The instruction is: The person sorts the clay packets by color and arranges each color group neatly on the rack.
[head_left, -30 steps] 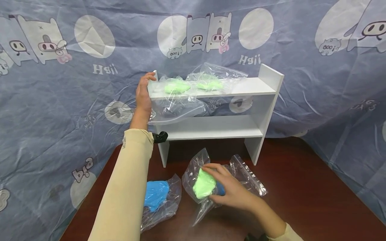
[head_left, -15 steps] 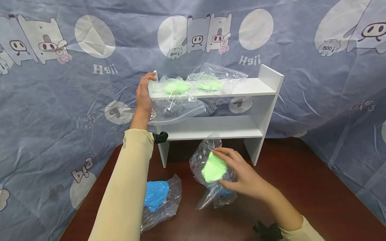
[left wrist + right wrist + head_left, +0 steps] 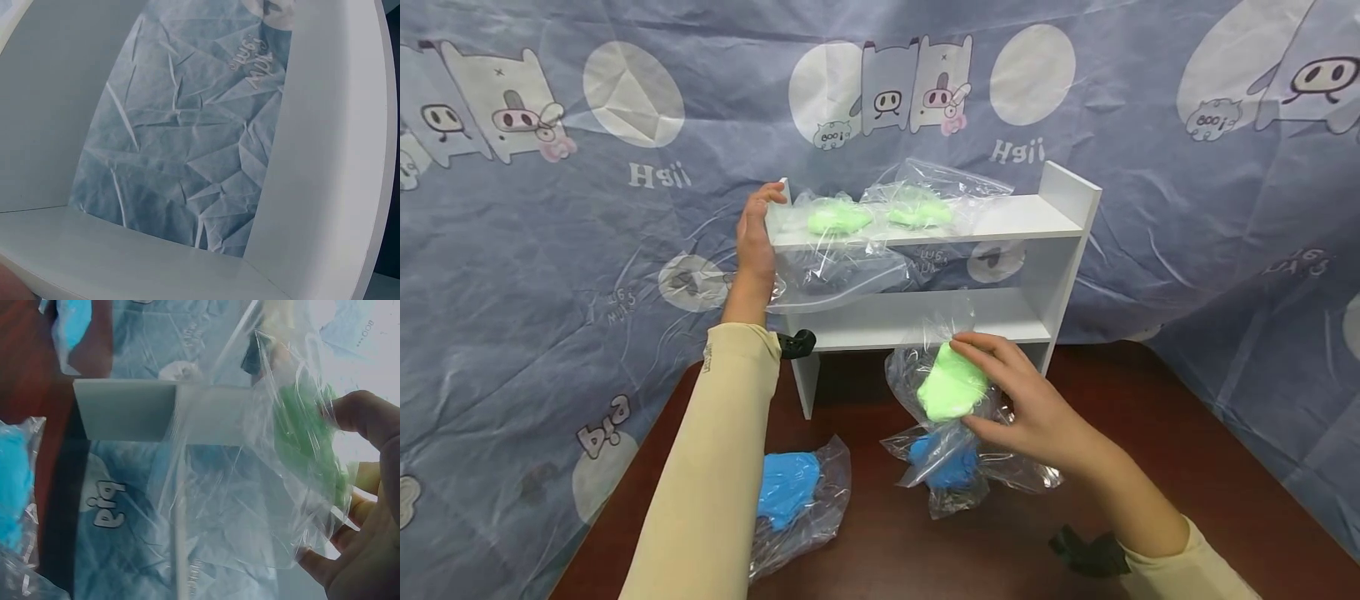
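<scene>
My right hand (image 3: 1037,404) pinches a clear plastic bag with a light green, clay-like lump (image 3: 953,383) in it, thumb below and fingers above. It is raised over the table, in front of the lower board of a small white shelf (image 3: 865,321). In the right wrist view the bag's loose film spreads out from the green lump (image 3: 306,440). My left hand (image 3: 757,237) grips the left side panel of the shelf, its fingers curled over the panel near the top. Only a bit of a finger (image 3: 14,286) shows in the left wrist view.
Two bagged green lumps, one left (image 3: 838,218) and one right (image 3: 920,210), lie on the top board; the left bag's film hangs over the front. On the dark red table (image 3: 880,550) lie bagged blue lumps, one left (image 3: 788,483), one middle (image 3: 953,468). A patterned cloth (image 3: 550,333) hangs behind.
My right hand has lifted the bagged green lump up and to the right, off the middle blue bag, which now shows more. The left hand stays on the shelf.
</scene>
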The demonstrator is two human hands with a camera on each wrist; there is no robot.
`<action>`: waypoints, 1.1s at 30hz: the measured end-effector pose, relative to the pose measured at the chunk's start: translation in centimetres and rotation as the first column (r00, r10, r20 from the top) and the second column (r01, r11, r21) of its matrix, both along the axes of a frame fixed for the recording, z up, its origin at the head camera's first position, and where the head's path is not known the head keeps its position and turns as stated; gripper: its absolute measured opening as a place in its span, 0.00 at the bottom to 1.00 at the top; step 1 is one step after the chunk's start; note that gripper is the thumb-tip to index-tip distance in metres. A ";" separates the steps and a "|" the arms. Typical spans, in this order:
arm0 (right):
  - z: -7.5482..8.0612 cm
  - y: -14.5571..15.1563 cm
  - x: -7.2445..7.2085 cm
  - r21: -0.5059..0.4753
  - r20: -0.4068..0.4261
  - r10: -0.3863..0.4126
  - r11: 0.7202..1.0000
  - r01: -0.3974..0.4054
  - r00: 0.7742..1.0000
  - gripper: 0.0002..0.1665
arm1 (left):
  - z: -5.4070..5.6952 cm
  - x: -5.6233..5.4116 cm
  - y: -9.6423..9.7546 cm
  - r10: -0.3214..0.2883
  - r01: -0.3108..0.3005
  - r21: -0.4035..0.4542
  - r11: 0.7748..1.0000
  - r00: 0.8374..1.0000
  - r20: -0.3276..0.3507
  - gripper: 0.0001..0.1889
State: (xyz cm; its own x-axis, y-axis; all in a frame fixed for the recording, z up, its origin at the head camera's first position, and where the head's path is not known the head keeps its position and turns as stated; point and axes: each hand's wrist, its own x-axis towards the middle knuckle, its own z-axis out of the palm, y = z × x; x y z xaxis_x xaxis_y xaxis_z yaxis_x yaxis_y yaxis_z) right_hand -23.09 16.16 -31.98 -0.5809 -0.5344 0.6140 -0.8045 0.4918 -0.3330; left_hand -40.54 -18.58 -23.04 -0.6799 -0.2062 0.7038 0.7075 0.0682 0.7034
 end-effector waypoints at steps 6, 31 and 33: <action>2.5 0.6 -0.1 -0.018 -0.094 0.026 0.999 -0.027 0.995 0.50 | -0.2 0.1 0.0 -0.018 0.018 0.010 1.000 1.000 0.004 0.15; 10.9 2.7 -1.5 -0.151 -0.172 -0.070 0.988 0.044 0.983 0.51 | -0.1 0.2 0.0 0.002 -0.002 0.009 1.000 1.000 0.004 0.15; 11.3 2.8 -1.9 -0.158 -0.172 -0.086 0.986 0.059 0.981 0.50 | -0.1 0.1 0.0 0.006 -0.006 0.006 1.000 1.000 0.002 0.15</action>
